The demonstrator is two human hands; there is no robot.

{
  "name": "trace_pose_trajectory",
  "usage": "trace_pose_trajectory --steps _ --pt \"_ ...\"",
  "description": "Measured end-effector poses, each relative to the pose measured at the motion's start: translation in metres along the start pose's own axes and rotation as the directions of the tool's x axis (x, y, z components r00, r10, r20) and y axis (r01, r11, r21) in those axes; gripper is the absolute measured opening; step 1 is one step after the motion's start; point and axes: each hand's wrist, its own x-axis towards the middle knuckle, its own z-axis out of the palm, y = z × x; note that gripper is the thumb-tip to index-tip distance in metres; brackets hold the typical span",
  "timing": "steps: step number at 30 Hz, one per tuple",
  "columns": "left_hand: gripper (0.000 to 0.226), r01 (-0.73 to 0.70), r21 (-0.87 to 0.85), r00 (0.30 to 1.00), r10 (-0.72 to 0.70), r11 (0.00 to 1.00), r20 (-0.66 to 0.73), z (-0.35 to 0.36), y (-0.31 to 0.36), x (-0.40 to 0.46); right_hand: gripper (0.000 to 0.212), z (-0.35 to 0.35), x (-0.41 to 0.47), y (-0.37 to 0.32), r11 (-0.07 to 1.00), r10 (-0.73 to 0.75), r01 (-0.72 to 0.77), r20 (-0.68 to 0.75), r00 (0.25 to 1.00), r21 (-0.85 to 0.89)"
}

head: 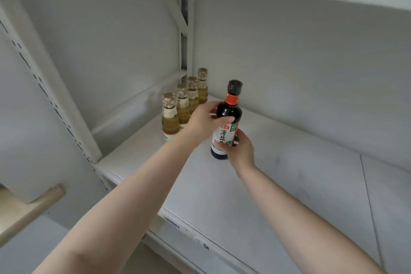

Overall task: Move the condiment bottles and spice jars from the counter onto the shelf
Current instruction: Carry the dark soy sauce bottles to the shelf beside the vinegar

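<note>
**Q:** Head view first: where is the bottle, and who has it?

**Me:** The dark soy sauce bottle [226,122] is at the middle of the frame, upright, its base on or just above the shelf [289,184]; I cannot tell whether it has touched down. My left hand [206,119] wraps the shoulder of the bottle, thumb across the glass. My right hand [241,151] holds the lower part, fingers [236,140] curled round the label near the base. So both sets of fingers are grasping the one bottle.

**Q:** Why two hands on it?

**Me:** My guess is that it is tall, narrow and made of glass. One hand high keeps it from tipping, one low steers the base to its spot.

**Q:** What is around it?

**Me:** Left of centre, four pale yellow bottles [170,118] stand in a row that runs toward the back wall [311,62], hard against the left end of the shelf. My left hand is just beside the nearer ones. I judge the dark bottle is going next to that row, so the goods stay grouped from the corner outward.

**Q:** Any risk?

**Me:** My left wrist could knock the yellow row as it comes away. The right half of the frame shows bare shelf, so there is room for more.
</note>
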Motion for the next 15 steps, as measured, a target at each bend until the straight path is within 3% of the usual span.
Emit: trace_pose_trajectory --steps 15 --pt "0.046 0.038 -0.032 0.998 -0.036 0.999 0.056 -0.009 -0.003 0.061 0.05 0.022 0.053 -0.008 0.998 0.009 -0.016 -0.124 0.992 -0.057"
